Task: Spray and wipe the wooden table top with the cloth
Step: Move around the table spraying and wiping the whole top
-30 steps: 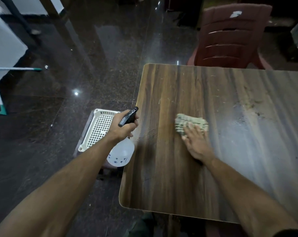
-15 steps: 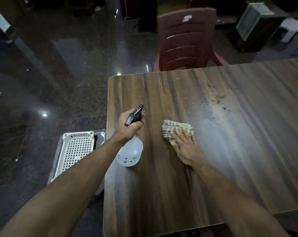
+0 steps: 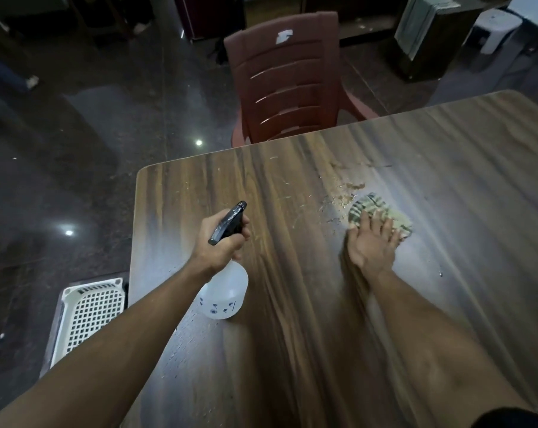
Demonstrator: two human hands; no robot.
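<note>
The wooden table top (image 3: 446, 180) fills the right and lower part of the view, with crumbs and dust (image 3: 344, 193) scattered near its middle. My left hand (image 3: 221, 239) grips the black trigger head of a white spray bottle (image 3: 226, 293), held above the table's left part. My right hand (image 3: 369, 242) presses flat, fingers spread, on a striped greenish cloth (image 3: 381, 213) lying on the table just beside the crumbs.
A dark red plastic chair (image 3: 286, 78) stands at the table's far edge. A white perforated basket (image 3: 88, 316) sits on the dark glossy floor left of the table. Furniture and a white stool (image 3: 493, 29) stand at the back right.
My right hand has slid the cloth away from me and to the right, up to the crumbs. My left hand with the bottle has shifted further over the table.
</note>
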